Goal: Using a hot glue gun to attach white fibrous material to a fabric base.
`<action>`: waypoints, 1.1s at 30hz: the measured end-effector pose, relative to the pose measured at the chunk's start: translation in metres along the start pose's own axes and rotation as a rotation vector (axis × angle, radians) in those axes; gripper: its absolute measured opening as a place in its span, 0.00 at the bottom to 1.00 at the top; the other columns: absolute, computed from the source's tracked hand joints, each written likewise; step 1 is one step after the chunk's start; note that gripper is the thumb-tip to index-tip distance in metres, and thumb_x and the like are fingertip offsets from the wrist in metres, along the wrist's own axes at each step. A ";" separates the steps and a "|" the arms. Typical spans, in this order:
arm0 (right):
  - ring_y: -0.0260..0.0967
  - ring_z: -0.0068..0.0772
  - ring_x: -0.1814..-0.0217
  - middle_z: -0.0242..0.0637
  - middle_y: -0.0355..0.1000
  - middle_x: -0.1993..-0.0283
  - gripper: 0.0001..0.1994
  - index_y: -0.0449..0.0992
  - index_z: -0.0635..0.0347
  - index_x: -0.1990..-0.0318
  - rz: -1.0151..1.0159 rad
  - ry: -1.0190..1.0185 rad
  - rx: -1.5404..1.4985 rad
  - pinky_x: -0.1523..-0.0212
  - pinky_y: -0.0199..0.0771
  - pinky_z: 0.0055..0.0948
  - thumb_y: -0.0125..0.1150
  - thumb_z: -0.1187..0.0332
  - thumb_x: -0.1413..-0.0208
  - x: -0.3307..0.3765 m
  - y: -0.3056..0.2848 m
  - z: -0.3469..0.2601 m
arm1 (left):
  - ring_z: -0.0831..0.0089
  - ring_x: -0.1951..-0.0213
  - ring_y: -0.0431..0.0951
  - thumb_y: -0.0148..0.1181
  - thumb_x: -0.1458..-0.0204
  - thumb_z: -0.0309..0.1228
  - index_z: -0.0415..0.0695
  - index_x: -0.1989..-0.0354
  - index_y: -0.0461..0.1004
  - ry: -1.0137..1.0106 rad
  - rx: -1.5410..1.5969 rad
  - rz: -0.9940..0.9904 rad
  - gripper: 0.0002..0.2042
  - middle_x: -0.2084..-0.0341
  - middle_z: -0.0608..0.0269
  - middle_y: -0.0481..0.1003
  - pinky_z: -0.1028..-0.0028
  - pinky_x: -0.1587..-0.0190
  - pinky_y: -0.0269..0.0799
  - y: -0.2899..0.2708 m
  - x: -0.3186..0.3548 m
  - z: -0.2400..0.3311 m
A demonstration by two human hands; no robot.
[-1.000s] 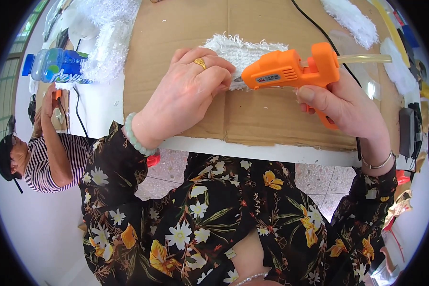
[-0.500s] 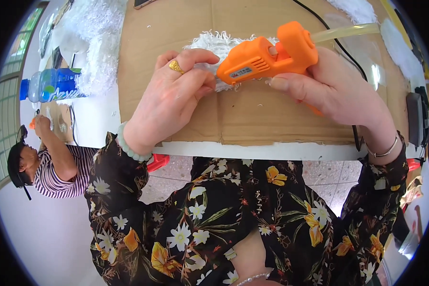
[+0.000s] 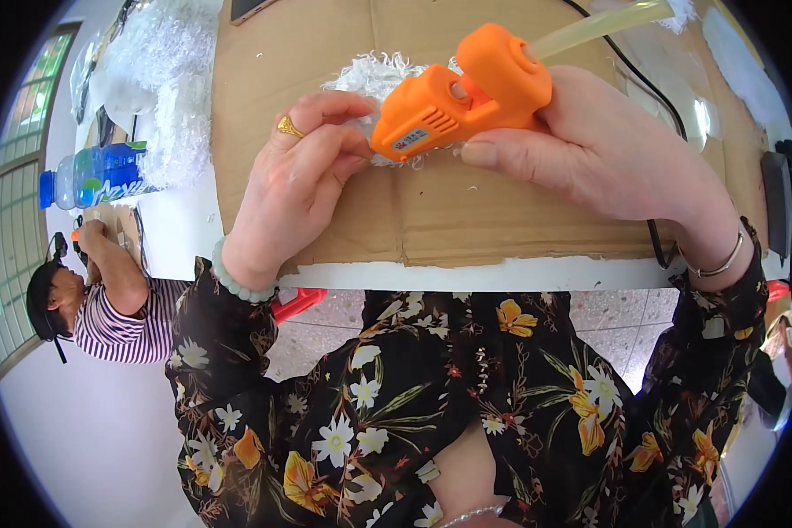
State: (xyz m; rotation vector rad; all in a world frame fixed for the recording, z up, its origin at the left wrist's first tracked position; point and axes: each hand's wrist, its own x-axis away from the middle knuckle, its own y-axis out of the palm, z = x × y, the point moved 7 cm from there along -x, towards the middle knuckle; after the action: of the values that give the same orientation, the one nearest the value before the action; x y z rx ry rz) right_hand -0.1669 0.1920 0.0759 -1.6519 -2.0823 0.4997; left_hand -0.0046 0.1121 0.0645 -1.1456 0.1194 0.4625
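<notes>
My right hand (image 3: 590, 154) is wrapped round an orange hot glue gun (image 3: 444, 101), its nose angled down to the left. A pale yellowish glue stick (image 3: 600, 28) sticks out of the gun's back end. Under the gun lies a white shaggy fabric piece (image 3: 374, 75), partly covered by it. My left hand (image 3: 295, 176), wearing a gold ring, pinches the left side of this piece with bent fingers. The gun's nozzle tip is hidden behind the gun and close to those fingertips. What exactly lies between the fingertips is hard to see.
Brown cardboard (image 3: 484, 211) covers the white table. A black cord (image 3: 656, 97) runs along the right. Left stand a blue-labelled bottle (image 3: 97, 176) lying sideways and a heap of white shaggy material (image 3: 176, 79). Another person (image 3: 106, 299) in a striped top works further left.
Both hands and the glue gun have shifted slightly left in view. The gun's body is tilted more steeply, its nose lower. The left fingers stay bent by the white piece.
</notes>
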 end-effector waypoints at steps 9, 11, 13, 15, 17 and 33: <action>0.59 0.26 0.74 0.33 0.63 0.76 0.20 0.70 0.66 0.57 0.014 0.002 -0.051 0.70 0.62 0.27 0.59 0.54 0.42 0.003 -0.002 0.002 | 0.60 0.58 0.75 0.58 0.55 0.16 0.39 0.71 0.71 -0.036 0.016 -0.020 0.06 0.56 0.59 0.73 0.68 0.57 0.72 -0.001 -0.004 0.000; 0.58 0.24 0.74 0.31 0.62 0.77 0.20 0.70 0.65 0.56 -0.028 0.170 -0.031 0.71 0.61 0.26 0.59 0.54 0.42 0.007 -0.003 0.012 | 0.60 0.58 0.75 0.58 0.55 0.16 0.39 0.71 0.71 -0.026 0.012 -0.014 0.06 0.57 0.59 0.73 0.68 0.58 0.72 -0.001 -0.003 -0.003; 0.58 0.25 0.75 0.31 0.62 0.77 0.20 0.70 0.65 0.56 -0.016 0.141 -0.029 0.71 0.61 0.26 0.59 0.55 0.42 0.008 -0.004 0.010 | 0.60 0.58 0.75 0.58 0.56 0.16 0.39 0.71 0.71 -0.011 0.011 -0.011 0.06 0.57 0.59 0.74 0.68 0.58 0.72 -0.002 -0.003 -0.002; 0.58 0.25 0.75 0.31 0.62 0.77 0.20 0.70 0.65 0.56 -0.001 0.115 -0.028 0.71 0.61 0.26 0.59 0.55 0.42 0.007 -0.005 0.008 | 0.60 0.58 0.75 0.58 0.56 0.16 0.39 0.71 0.71 -0.017 -0.008 -0.023 0.06 0.57 0.59 0.74 0.68 0.58 0.72 -0.003 -0.004 0.000; 0.59 0.27 0.74 0.32 0.63 0.76 0.20 0.70 0.65 0.55 -0.014 0.047 -0.008 0.70 0.62 0.28 0.59 0.55 0.42 0.003 -0.004 0.003 | 0.60 0.58 0.75 0.57 0.56 0.16 0.39 0.71 0.71 -0.023 0.003 -0.030 0.06 0.57 0.59 0.73 0.68 0.58 0.71 -0.002 -0.005 -0.001; 0.62 0.34 0.71 0.37 0.67 0.73 0.18 0.71 0.64 0.55 -0.005 0.045 0.048 0.65 0.65 0.30 0.60 0.58 0.43 0.003 -0.007 -0.001 | 0.59 0.59 0.74 0.58 0.54 0.17 0.40 0.70 0.70 -0.032 0.012 -0.029 0.05 0.57 0.60 0.74 0.67 0.57 0.71 -0.001 -0.007 -0.001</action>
State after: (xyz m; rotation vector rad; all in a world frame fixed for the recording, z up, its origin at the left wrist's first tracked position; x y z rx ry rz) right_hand -0.1726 0.1936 0.0808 -1.6153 -2.0261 0.5025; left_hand -0.0109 0.1090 0.0670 -1.1267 0.0776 0.4542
